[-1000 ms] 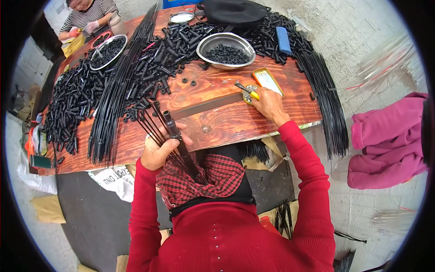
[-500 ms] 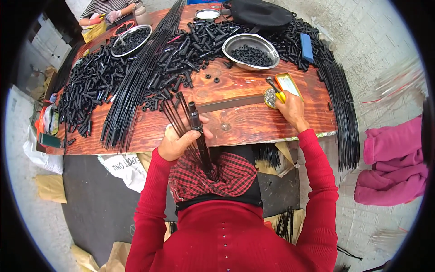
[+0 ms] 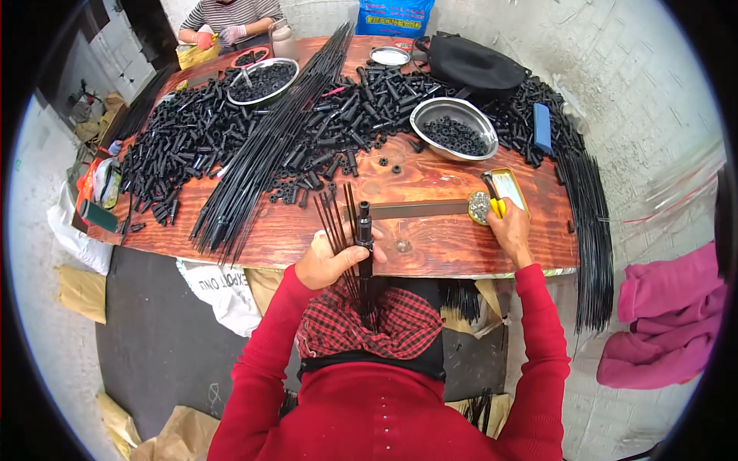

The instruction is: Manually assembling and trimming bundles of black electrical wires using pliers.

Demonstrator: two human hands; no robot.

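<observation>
At six o'clock, left hand [image 3: 332,263] gripped loose black rods [image 3: 339,230], liable to slip; right hand [image 3: 509,230] clasped yellow-handled pliers [image 3: 492,196].

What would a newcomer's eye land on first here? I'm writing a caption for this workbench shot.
The heap of short black tubes and the long black rods fanned across the wooden table. Nearer, the left hand grips a bundle of thin rods, and the right hand holds yellow-handled pliers.
</observation>
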